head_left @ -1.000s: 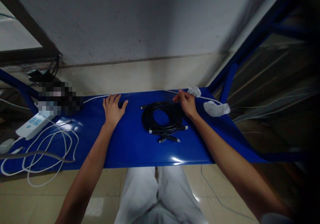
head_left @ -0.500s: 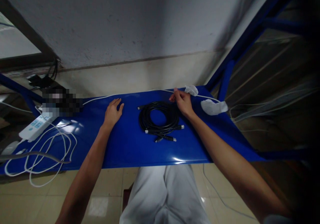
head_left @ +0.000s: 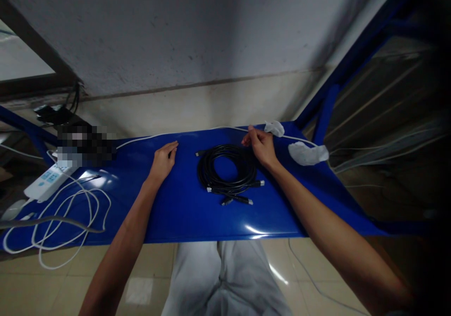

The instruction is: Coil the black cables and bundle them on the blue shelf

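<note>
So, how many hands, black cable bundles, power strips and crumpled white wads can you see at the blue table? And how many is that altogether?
Hands: 2, the left hand and the right hand
Coiled black cable bundle: 1
White power strip: 1
Crumpled white wads: 2
Total: 6

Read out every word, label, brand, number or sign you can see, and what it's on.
No readable text.
Power strip: blue patches, too small and blurred to read.
Black cables: no legible print; plugs too small to tell.
</note>
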{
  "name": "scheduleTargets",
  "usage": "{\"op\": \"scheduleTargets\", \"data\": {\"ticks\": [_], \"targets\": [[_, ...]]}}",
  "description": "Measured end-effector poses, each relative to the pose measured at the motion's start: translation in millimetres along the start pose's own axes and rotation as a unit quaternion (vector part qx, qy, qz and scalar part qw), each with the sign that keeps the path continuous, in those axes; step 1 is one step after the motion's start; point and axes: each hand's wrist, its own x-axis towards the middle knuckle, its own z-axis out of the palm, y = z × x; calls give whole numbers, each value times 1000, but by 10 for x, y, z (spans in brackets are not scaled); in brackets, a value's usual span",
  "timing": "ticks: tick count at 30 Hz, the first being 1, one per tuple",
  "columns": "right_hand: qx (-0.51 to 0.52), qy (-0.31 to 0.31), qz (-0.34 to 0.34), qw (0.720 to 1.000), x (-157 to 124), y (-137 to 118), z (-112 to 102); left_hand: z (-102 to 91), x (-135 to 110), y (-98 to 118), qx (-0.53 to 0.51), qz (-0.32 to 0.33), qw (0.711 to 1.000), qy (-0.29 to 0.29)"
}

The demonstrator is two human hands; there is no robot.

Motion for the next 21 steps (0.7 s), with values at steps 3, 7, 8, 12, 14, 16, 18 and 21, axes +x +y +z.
{"op": "scheduleTargets", "data": {"ticks": [3,7,8,12,14,16,18,21], "targets": [[-6,-1,-2,1000,-10,-4,-1,-3,-15,80,-9,-1,1000,2],[-2,14,10,1000,-15,-9,-9,-7,-32,142,-18,-5,1000,6],[2,18,12,1000,-15,-7,-12,-7,-34,149,-20,-6,1000,8],[20,30,12,999,-16,1,-20,-3,-35,181,-22,2,1000,20],[23,33,10,999,-19,4,-20,-1,-34,208,-19,11,999,28],[21,37,10,999,-19,12,-19,-2,-33,238,-13,12,999,33],[21,43,10,999,-13,31,-21,-6,-31,262,-8,9,999,35],[30,55,10,998,4,73,-29,-16,-27,277,-6,12,999,41]]}}
